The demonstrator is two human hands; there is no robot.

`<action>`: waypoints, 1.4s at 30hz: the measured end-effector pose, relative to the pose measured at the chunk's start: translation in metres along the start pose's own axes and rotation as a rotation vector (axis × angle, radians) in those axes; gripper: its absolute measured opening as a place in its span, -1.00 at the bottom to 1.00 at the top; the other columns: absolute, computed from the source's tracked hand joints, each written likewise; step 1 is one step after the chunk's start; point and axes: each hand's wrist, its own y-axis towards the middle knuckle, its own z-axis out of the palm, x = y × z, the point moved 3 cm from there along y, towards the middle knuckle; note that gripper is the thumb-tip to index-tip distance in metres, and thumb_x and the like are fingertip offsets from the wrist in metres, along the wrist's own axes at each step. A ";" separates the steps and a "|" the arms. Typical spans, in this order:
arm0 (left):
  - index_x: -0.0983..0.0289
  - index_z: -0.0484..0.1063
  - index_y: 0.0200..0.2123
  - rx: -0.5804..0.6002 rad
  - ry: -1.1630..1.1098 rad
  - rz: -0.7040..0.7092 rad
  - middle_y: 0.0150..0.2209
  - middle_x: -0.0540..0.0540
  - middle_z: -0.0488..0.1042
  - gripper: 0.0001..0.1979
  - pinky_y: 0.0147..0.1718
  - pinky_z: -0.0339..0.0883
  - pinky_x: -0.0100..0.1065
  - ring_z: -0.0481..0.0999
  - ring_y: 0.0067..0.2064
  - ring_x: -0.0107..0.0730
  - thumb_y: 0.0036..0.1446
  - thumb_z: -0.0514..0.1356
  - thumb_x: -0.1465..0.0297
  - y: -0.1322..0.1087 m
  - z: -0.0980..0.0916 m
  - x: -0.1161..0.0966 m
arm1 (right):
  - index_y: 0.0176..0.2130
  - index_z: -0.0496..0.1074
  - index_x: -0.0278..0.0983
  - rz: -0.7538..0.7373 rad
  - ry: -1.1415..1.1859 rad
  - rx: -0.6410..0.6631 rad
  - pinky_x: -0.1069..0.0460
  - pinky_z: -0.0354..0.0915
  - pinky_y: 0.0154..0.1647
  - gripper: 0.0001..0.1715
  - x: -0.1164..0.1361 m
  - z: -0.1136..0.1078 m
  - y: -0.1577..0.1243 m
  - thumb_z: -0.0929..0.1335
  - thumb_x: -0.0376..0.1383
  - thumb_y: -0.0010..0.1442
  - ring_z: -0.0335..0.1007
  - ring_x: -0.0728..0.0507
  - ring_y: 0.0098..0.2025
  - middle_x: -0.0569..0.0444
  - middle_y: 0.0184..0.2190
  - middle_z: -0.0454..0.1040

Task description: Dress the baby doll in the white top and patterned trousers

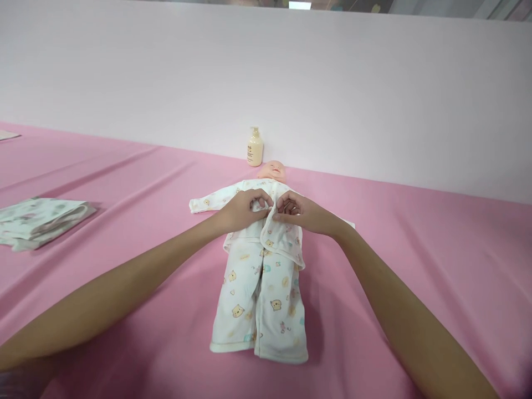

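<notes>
Slim bare forearms, slender bare fingers, dim mauve left sleeve edge

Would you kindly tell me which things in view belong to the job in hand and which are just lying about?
In the job: patterned top, in left hand and right hand; doll; patterned trousers.

Lying about: pump bottle; folded cloth; pale item, far left.

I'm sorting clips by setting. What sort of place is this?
Perhaps a baby-care training room: a doll in printed clothes lies on a pink sheet, with a pump bottle standing beyond it.
</notes>
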 end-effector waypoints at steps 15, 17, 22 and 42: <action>0.20 0.64 -0.11 0.067 -0.219 -0.211 -0.10 0.10 0.68 -0.71 -0.46 0.20 -0.39 0.35 -0.42 -0.49 0.18 0.40 0.17 -0.003 -0.007 0.001 | -0.21 0.46 -0.17 -0.108 0.032 -0.207 -0.01 0.37 -0.24 -0.55 -0.008 0.010 0.005 0.59 0.03 0.12 0.41 -0.08 -0.29 0.09 -0.18 0.58; 0.21 0.65 -0.11 0.063 -0.231 -0.229 -0.07 0.12 0.68 -0.71 -0.44 0.22 -0.40 0.41 -0.39 -0.48 0.17 0.41 0.19 -0.003 -0.008 0.001 | -0.23 0.48 -0.18 -0.123 0.022 -0.241 -0.01 0.37 -0.25 -0.56 -0.008 0.011 0.005 0.59 0.03 0.12 0.42 -0.08 -0.29 0.07 -0.17 0.59; 0.21 0.66 -0.09 0.053 -0.253 -0.243 -0.05 0.14 0.68 -0.63 -0.40 0.27 -0.39 0.50 -0.32 -0.41 0.10 0.46 0.13 -0.002 -0.007 0.002 | -0.20 0.53 -0.18 -0.154 0.020 -0.306 0.00 0.37 -0.26 -0.56 -0.011 0.014 0.006 0.61 0.02 0.09 0.41 -0.06 -0.32 0.08 -0.17 0.62; 0.22 0.53 -0.14 0.055 -0.447 -0.373 -0.21 0.03 0.61 -0.43 -0.45 0.23 -0.40 0.42 -0.41 -0.52 -0.16 0.63 0.15 0.000 -0.003 0.008 | -0.21 0.56 -0.16 -0.193 0.051 -0.331 0.01 0.33 -0.32 -0.61 -0.013 0.018 0.006 0.62 -0.01 0.11 0.36 -0.04 -0.37 0.10 -0.24 0.63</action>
